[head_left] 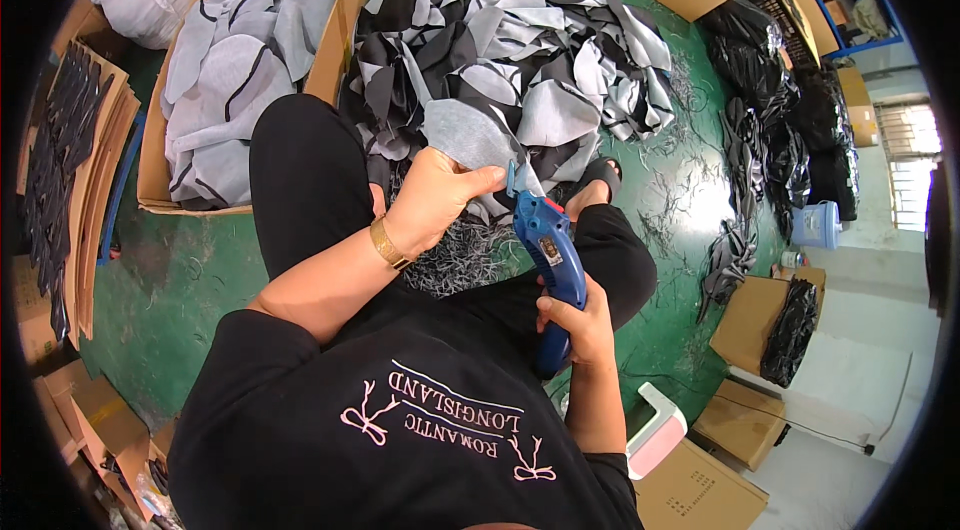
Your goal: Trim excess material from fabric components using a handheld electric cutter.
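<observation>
My right hand [582, 322] is wrapped round the handle of a blue cordless electric cutter [548, 255], held upright before my chest. Its head meets the edge of a grey fabric piece [466, 135]. With thumb and fingers pressed together, my left hand [432, 198] grips that fabric close to the cutter's head. Just beyond lies a big heap of grey and black fabric pieces [560, 110] on the floor. Between my legs is a pile of thin trimmed strips [455, 265].
At the left, a cardboard box [345, 35] is filled with grey fabric pieces [235, 80]. Black plastic bags [790, 150], a light blue bucket [818, 225] and cartons [740, 425] line the right side. A pink-and-white stool [655, 435] stands by my right elbow. Loose strips litter the green floor [690, 195].
</observation>
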Demonstrator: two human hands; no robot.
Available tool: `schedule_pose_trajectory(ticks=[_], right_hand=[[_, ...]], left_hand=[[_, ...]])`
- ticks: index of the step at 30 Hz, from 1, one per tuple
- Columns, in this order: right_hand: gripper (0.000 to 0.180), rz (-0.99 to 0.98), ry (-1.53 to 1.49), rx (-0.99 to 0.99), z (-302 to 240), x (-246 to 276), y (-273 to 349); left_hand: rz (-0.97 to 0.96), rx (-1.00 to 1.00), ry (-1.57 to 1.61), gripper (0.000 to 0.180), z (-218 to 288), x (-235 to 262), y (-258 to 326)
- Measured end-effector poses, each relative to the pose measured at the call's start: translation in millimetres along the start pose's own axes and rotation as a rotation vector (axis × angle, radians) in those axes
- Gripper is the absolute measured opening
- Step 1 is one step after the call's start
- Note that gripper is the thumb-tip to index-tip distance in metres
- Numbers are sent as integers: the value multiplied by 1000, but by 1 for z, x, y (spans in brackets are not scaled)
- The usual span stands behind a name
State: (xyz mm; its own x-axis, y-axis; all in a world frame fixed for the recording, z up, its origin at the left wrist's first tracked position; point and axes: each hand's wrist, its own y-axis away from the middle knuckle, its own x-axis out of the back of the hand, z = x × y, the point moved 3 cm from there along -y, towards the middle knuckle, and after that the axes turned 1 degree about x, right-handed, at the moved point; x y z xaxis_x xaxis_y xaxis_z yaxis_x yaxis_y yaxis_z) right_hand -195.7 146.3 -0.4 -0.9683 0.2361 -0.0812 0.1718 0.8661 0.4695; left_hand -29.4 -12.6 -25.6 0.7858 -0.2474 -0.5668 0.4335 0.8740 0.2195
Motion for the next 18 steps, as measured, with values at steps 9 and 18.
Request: schedule_pose_trajectory(ticks=[9, 18], right_hand=[[37, -17, -23, -9, -8, 4, -1], [37, -55, 62, -16, -21, 11, 4]], left_hand=[[-88, -28, -118, 21, 6, 0, 4], [-173, -18, -416, 15, 15, 5, 4]])
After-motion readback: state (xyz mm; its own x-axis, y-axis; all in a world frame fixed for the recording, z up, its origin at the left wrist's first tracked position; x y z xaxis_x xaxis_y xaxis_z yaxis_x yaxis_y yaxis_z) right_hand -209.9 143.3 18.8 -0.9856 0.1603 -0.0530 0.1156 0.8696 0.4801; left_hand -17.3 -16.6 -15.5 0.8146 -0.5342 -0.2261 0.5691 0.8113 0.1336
